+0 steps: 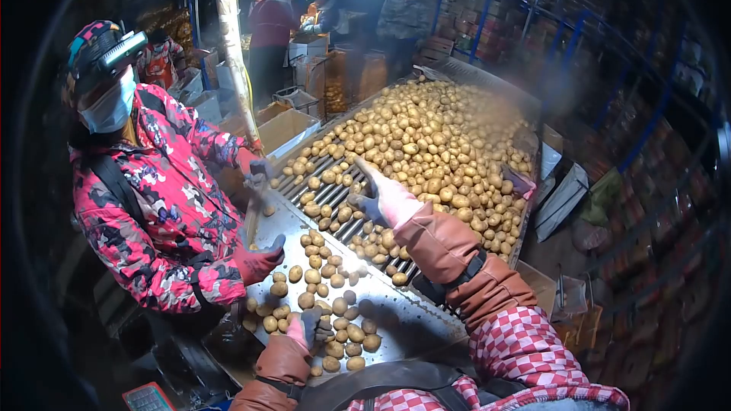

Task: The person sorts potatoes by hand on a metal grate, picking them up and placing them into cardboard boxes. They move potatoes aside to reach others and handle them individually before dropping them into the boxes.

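My right hand [384,196], gloved in pink and grey, reaches over the dark metal rollers [329,192] at the near edge of the big potato heap [434,137]. Its fingers are stretched out, and nothing shows between them. Low in the view, my left hand [306,329] is among loose potatoes [314,276] on the metal tray [411,320]. The fingers of that hand are curled down, and whatever they may hold is hidden.
A co-worker [164,190] in a pink patterned jacket stands at the left, both gloved hands by the tray's edge. A pole [233,38] rises beyond. Boxes [285,133] and other people [272,27] are farther back. Sacks [562,198] lie right of the heap.
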`<state>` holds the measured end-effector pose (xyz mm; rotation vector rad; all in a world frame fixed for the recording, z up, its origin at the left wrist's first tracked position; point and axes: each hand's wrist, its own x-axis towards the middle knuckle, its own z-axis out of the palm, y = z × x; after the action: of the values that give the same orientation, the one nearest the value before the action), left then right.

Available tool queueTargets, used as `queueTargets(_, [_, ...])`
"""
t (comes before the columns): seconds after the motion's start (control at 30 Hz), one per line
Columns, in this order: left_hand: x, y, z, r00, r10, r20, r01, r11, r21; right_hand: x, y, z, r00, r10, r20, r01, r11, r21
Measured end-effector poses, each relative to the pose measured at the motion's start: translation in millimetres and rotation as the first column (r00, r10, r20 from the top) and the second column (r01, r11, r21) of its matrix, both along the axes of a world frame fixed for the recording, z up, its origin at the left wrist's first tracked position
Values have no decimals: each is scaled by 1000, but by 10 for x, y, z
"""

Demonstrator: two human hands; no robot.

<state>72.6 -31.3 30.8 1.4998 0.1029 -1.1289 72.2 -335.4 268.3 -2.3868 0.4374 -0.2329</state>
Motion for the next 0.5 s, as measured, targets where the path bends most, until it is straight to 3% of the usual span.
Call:
queueTargets(0.1, [1,-55,-351,962,-160,219,163,987,4,-116,-136,-202,997,-33,63,30,998,61])
queueTargets(0.17, [24,-92,-490,880,-272,390,282,959,32,-204,-263,-567,994,-56,-89,51,997,-54])
queueTargets(0.23, [73,-135,-539,735,-369,570,393,916,86,-328,-409,-1073,995,-29,-97,12,984,-179])
queueTargets(0.27, [89,-172,-543,673,-391,627,415,902,117,-454,-435,-1199,978,-85,-189,64,991,-114])
queueTargets(0.3, [72,-216,-429,827,-416,377,309,898,312,-534,-404,-1332,955,-86,-285,75,996,-48])
queueTargets(0.33, [5,-90,-749,847,-210,489,220,975,39,-649,-350,-1337,945,-21,-325,57,993,101])
queueTargets(0.37, [-60,-70,-762,854,-63,516,120,990,-79,-735,-257,-1287,925,13,-380,67,978,197])
queueTargets(0.4, [-24,-27,-1084,844,43,535,-5,997,-74,-819,-343,-1735,968,6,-249,7,999,52])
queueTargets(0.43, [121,-17,-1561,784,30,620,-38,999,0,-866,-536,-2287,996,64,-70,-46,972,229])
queueTargets(0.5, [47,52,-413,880,81,467,-211,949,233,-943,-375,-2339,991,-13,-131,38,981,192])
